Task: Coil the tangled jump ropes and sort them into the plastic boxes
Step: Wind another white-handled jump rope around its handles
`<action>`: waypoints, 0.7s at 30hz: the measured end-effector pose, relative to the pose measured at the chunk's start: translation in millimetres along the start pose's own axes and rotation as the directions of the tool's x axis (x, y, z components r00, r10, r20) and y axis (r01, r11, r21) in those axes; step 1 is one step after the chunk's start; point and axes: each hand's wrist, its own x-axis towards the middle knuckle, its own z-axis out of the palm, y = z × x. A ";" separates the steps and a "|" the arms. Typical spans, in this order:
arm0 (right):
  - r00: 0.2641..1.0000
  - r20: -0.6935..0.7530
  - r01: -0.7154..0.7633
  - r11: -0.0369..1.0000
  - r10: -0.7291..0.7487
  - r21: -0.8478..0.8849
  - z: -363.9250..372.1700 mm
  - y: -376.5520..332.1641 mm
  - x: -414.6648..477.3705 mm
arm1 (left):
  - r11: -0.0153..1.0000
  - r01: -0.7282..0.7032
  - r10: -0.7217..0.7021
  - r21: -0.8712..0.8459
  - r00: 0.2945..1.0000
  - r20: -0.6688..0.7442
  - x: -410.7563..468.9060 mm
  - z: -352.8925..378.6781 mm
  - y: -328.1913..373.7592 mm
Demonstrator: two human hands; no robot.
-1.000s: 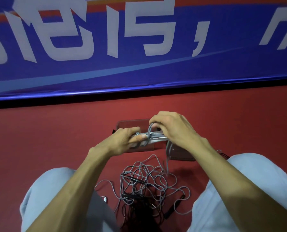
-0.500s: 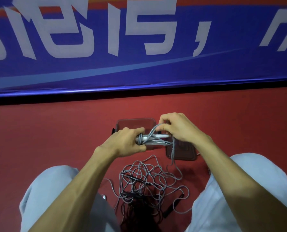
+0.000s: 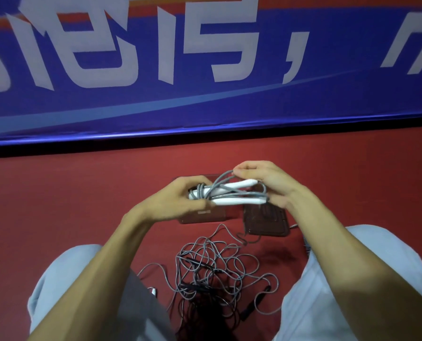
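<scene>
Head view: the left hand (image 3: 178,203) has its grip closed round the left end of the grey-corded jump rope with two white plastic handles (image 3: 232,193). Its fingers curl over the handle ends and the turns of cord bound there. This rope is in the air between both hands, above the boxes. The right hand (image 3: 266,183) pinches a loop of the same cord between thumb and forefinger, just above the handles' right tips. How firmly its other fingers press I cannot tell.

The step looks like winding the cord round the paired handles. To do it well, the left grip should clamp both handles parallel so they cannot scissor. The right should lay each turn snug beside the one before, under light tension, then tuck the free end beneath a turn.

Below, on the red floor (image 3: 82,205), a clear rectangular plastic box (image 3: 205,217) lies just beside a darker plastic box (image 3: 266,225). The tangled heap of grey and black ropes (image 3: 217,269) lies nearer the knees. If a strand trails there, free it first.
</scene>
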 end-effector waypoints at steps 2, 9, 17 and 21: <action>0.996 0.017 -0.088 0.968 0.086 0.236 1.6 0.6 1.3 | 0.998 -0.038 0.036 -0.041 0.999 -0.040 1.8 2.9 5.9; 0.989 0.070 -0.149 0.886 0.132 0.440 21.2 6.5 6.4 | 0.967 -0.122 0.049 -0.224 0.951 -0.306 4.8 3.2 11.5; 0.929 0.285 -0.074 0.874 0.236 -0.481 36.1 5.3 -10.2 | 0.972 0.035 -0.146 -0.231 0.862 -0.486 11.2 0.5 -7.4; 0.967 0.170 0.087 0.382 0.188 -0.920 27.5 2.9 -9.3 | 0.992 0.087 -0.120 -0.094 0.885 -0.449 12.3 -0.2 -18.3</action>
